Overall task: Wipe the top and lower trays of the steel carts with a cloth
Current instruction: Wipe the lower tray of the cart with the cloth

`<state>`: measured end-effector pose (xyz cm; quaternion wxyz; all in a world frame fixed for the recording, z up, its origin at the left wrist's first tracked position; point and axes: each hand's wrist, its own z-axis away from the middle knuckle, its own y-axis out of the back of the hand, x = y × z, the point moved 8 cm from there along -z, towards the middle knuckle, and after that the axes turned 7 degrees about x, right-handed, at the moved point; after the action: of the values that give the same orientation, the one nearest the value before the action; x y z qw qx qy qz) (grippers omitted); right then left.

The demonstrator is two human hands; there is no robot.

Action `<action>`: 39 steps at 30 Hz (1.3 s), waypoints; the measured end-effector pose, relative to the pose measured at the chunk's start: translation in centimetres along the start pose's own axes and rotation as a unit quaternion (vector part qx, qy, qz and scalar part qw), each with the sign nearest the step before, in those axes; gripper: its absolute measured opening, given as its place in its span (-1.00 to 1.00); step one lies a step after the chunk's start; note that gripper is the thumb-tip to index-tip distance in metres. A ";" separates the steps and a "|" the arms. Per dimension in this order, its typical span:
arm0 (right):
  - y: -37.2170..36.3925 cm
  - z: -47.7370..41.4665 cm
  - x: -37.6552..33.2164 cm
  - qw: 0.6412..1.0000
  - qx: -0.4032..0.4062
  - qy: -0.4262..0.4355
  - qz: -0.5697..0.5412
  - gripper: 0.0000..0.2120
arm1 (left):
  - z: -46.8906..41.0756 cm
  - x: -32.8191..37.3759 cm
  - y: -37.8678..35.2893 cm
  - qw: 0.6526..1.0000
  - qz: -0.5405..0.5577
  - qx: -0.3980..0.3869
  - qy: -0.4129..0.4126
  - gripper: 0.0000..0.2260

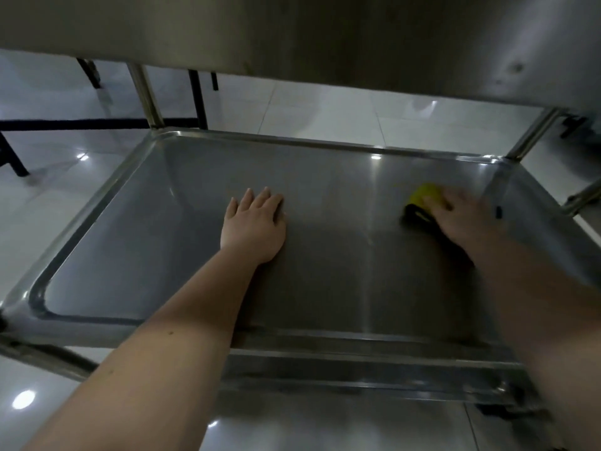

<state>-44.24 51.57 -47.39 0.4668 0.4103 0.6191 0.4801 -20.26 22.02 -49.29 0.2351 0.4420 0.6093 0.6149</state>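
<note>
I look under the cart's top tray [325, 34] at the lower steel tray [146, 222], which fills the middle of the view. My left hand [255, 226] lies flat on the tray floor near its centre, fingers straight and together. My right hand [461, 216], blurred by motion, presses a yellow cloth [422, 193] onto the tray floor near the far right corner. A dark part of the cloth shows at its left edge. My fingers cover most of it.
Steel cart posts rise at the far left [146, 96] and far right [533, 135] corners. Glossy white floor tiles [309, 105] surround the cart. Black furniture legs [198, 96] stand beyond it at the left.
</note>
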 end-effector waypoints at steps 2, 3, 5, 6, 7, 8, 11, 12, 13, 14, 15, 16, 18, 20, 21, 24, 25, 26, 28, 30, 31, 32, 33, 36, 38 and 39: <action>-0.1 -1.2 0.4 0.994 0.026 -0.110 0.010 -0.24 | -0.1 0.5 -0.1 1.000 -0.001 0.008 -0.003 -0.54; -0.7 -1.1 -2.2 0.993 0.025 -0.114 0.022 -0.31 | 0.0 0.6 -0.1 1.000 0.000 0.012 -0.001 -0.55; -2.1 -0.3 -11.0 1.000 -0.014 -0.022 0.006 -0.35 | 0.0 0.7 -0.1 1.000 0.000 0.019 0.002 -0.55; -3.2 0.5 -15.8 0.997 -0.032 0.071 0.013 -0.35 | 0.0 0.6 -0.1 1.000 -0.001 0.021 0.004 -0.55; -4.3 1.6 -19.6 0.986 -0.039 0.162 0.021 -0.35 | 0.1 0.3 -0.1 1.000 -0.003 0.024 0.008 -0.55; -5.2 2.4 -21.6 0.972 -0.059 0.226 0.029 -0.35 | 0.1 0.0 0.0 0.999 -0.006 0.029 0.012 -0.54; -3.9 -0.7 -17.8 0.960 -0.047 0.273 0.034 -0.37 | 0.0 -0.3 0.1 0.999 -0.005 0.033 0.008 -0.55; -3.3 -2.7 -13.7 0.972 -0.036 0.227 0.040 -0.35 | -0.1 -0.2 0.1 0.999 -0.003 0.031 0.004 -0.55; -2.7 -4.8 -9.3 0.986 -0.024 0.159 0.040 -0.27 | -0.1 0.0 0.1 0.999 -0.002 0.032 0.002 -0.55; -2.0 -6.5 -5.3 0.995 -0.009 0.088 0.039 -0.15 | -0.1 0.3 0.1 0.999 -0.004 0.032 -0.001 -0.55; -1.6 -7.4 -3.1 0.999 -0.001 0.031 0.030 -0.07 | -0.2 0.7 0.0 0.999 -0.007 0.032 -0.002 -0.55; -1.7 -7.4 -3.0 1.000 0.003 -0.012 0.021 -0.09 | -0.1 1.1 -0.1 0.999 -0.009 0.031 -0.002 -0.55; -2.5 -5.8 -8.0 0.999 0.008 -0.030 0.016 -0.22 | -0.2 1.5 -0.2 0.999 -0.010 0.030 -0.001 -0.55; -3.6 -2.4 -17.0 0.997 -0.023 0.075 0.018 -0.26 | -0.3 1.6 -0.2 0.999 -0.010 0.033 0.000 -0.55; -4.5 -0.6 -20.9 0.988 -0.033 0.151 0.028 -0.26 | -0.3 1.4 -0.2 0.999 -0.011 0.037 0.003 -0.55; -5.1 0.8 -21.8 0.964 -0.038 0.263 0.030 -0.30 | -0.3 0.8 0.0 0.999 -0.008 0.048 0.007 -0.56; -4.4 -0.7 -18.9 0.966 -0.024 0.255 0.027 -0.30 | -0.3 0.7 -0.1 0.999 -0.006 0.044 0.003 -0.56; -3.8 -2.6 -14.6 0.974 -0.019 0.221 0.034 -0.28 | -0.3 0.7 -0.1 0.999 -0.006 0.039 0.000 -0.56; -2.1 -5.9 -4.4 0.995 -0.016 0.086 0.038 -0.14 | -0.3 1.0 -0.2 0.999 -0.010 0.032 -0.005 -0.55; -0.5 -6.4 1.8 0.999 0.008 -0.045 0.017 -0.06 | -0.2 1.5 -0.3 0.999 -0.015 0.030 -0.009 -0.56; -0.4 -5.4 1.6 0.997 0.018 -0.074 0.014 -0.11 | -0.2 1.7 -0.4 0.999 -0.014 0.028 -0.008 -0.56; -0.7 -4.0 -0.5 0.997 0.024 -0.069 0.012 -0.16 | -0.3 1.6 -0.4 1.000 -0.012 0.023 -0.007 -0.56; -1.1 -2.2 -3.6 0.999 0.012 -0.035 0.008 -0.20 | -0.4 1.5 -0.4 1.000 -0.008 0.016 -0.004 -0.56; -2.8 6.4 -13.0 0.982 -0.052 0.183 0.015 -0.30 | -0.4 0.7 -0.2 1.000 0.000 0.007 0.014 -0.55; -2.6 11.4 -13.3 0.957 -0.070 0.278 0.034 -0.33 | -0.2 0.5 0.0 1.000 -0.001 0.012 0.018 -0.56; -2.0 11.9 -11.3 0.956 -0.059 0.284 0.044 -0.33 | 0.0 0.6 0.1 1.000 -0.002 0.009 0.015 -0.56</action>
<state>-30.26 42.83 -48.49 0.2734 0.2551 0.6781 0.6328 -20.54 22.48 -49.04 0.2231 0.4333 0.6194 0.6155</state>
